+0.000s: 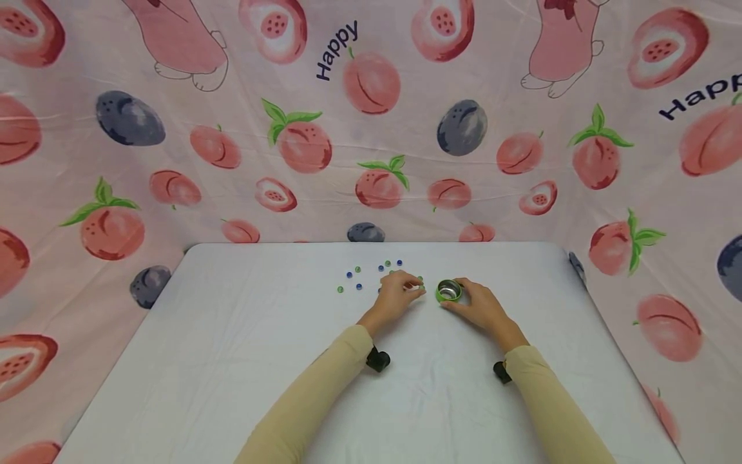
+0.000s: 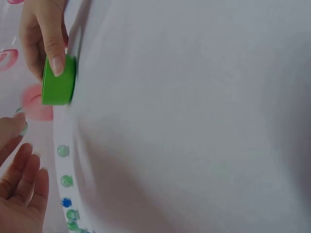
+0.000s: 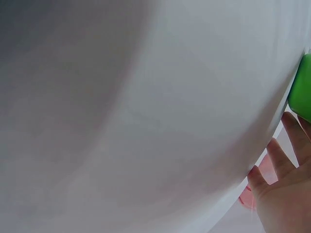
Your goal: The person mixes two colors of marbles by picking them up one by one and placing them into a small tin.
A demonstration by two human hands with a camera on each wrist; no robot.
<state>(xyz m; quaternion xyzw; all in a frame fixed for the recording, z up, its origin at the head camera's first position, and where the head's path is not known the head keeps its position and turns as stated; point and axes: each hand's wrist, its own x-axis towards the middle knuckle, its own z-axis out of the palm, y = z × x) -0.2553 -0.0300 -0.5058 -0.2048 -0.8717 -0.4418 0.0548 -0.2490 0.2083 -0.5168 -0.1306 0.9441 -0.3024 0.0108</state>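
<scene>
The left hand [image 1: 399, 293] pinches a green marble [image 2: 24, 128] between thumb and forefinger, its other fingers spread, near a green, steel-lined cup [image 1: 449, 291]. The right hand [image 1: 481, 305], thumb and fingers curved about the cup's side, presumably steadies it upright on the table [image 1: 232, 361]. Blue and green loose marbles [image 1: 359, 287] lie scattered, a spacing that probably suits fingertip pinching. White cloth covers the tabletop; fruit-printed fabric [image 1: 406, 145] screens its far edge and sides.

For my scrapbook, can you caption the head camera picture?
Left fingers pinch a green marble, right fingers hold a cup, more marbles lie on the table.
</scene>
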